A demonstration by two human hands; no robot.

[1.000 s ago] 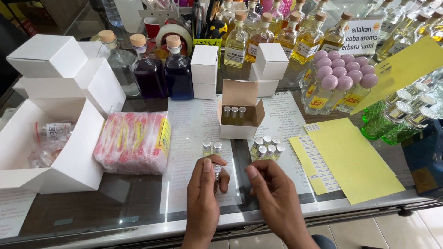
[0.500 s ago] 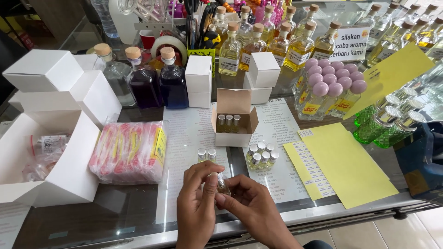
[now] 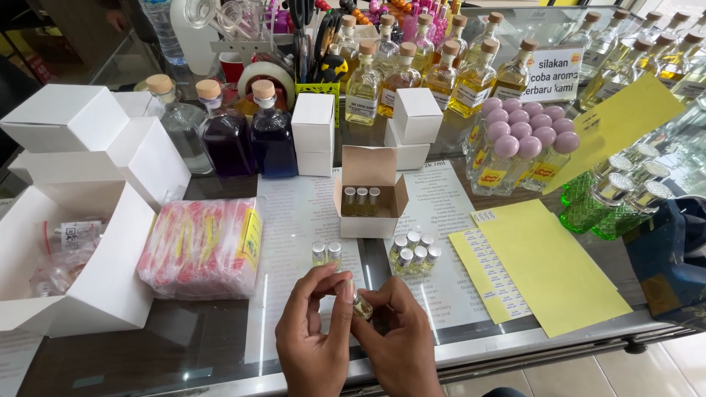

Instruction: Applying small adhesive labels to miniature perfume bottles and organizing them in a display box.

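Note:
Both hands meet at the near edge of the glass counter (image 3: pixel 213 353). My left hand (image 3: pixel 312 334) and my right hand (image 3: pixel 397 342) pinch one small glass vial (image 3: pixel 361 305) between their fingertips, tilted on its side. Just beyond the hands stand two silver-capped vials (image 3: pixel 326 253) and a cluster of several more vials (image 3: pixel 413 250). An open small cardboard box (image 3: pixel 369 192) holds three vials behind them.
A pink plastic packet (image 3: pixel 202 246) and open white boxes (image 3: pixel 81 242) lie at the left. Yellow label sheets (image 3: pixel 548 265) lie at the right. Corked bottles (image 3: pixel 246 136), pink-capped bottles (image 3: pixel 518 147) and green bottles (image 3: pixel 610 198) line the back and right.
My right hand has moved in from the vial cluster to join the left, and both now grip the single vial. The camera view shifted slightly downward.

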